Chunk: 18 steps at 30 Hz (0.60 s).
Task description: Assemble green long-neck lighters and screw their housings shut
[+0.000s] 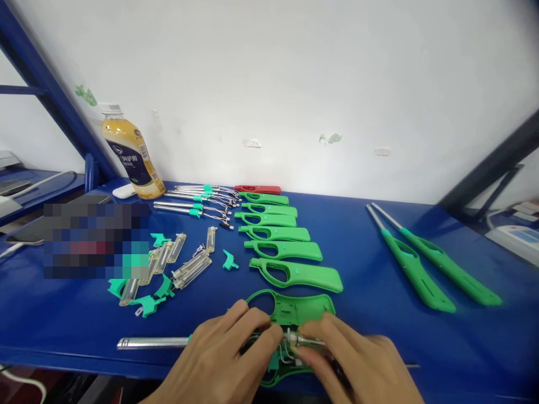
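Observation:
My left hand (221,359) and my right hand (357,362) meet at the near edge of the blue table (379,269). Both pinch the small inner parts of an open green lighter half-shell (295,308) lying flat. A metal nozzle tube (151,342) sticks out to the left of it. My right fingers press a clear fuel-tank piece with thin wires (301,342) into the shell. My left fingers hold the shell's near side.
A row of several green handle shells (286,249) lies behind, with a red one (256,189) at the far end. Metal tubes (193,202), clear tanks and teal triggers (168,269) lie left. Two finished green lighters (425,264) lie right. A yellow bottle (132,160) stands by the wall.

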### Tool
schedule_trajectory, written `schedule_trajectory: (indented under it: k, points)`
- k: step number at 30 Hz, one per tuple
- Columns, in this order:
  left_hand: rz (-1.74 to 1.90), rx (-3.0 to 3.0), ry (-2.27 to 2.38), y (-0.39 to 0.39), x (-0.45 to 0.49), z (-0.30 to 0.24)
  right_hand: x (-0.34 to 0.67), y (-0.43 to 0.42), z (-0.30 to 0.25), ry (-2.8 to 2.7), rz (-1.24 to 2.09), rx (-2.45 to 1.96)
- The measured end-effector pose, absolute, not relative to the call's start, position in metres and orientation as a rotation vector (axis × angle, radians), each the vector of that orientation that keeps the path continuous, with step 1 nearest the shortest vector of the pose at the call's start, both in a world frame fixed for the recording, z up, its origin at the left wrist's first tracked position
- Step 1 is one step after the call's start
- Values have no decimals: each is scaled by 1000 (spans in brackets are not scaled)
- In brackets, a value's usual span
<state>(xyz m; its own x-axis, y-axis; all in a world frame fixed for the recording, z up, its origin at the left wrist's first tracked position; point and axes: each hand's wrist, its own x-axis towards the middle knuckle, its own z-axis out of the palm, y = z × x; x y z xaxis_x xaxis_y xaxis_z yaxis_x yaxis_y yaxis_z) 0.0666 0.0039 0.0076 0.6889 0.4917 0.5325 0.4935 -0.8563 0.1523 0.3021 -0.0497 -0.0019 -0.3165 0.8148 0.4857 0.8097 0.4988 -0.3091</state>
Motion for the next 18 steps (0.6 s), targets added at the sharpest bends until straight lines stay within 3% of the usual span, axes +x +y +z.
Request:
schedule_trajectory:
  k: [18]
  points:
    - [-1057,-2844,-839,4,70,18,301,-48,-3,-2168,-16,-1319]
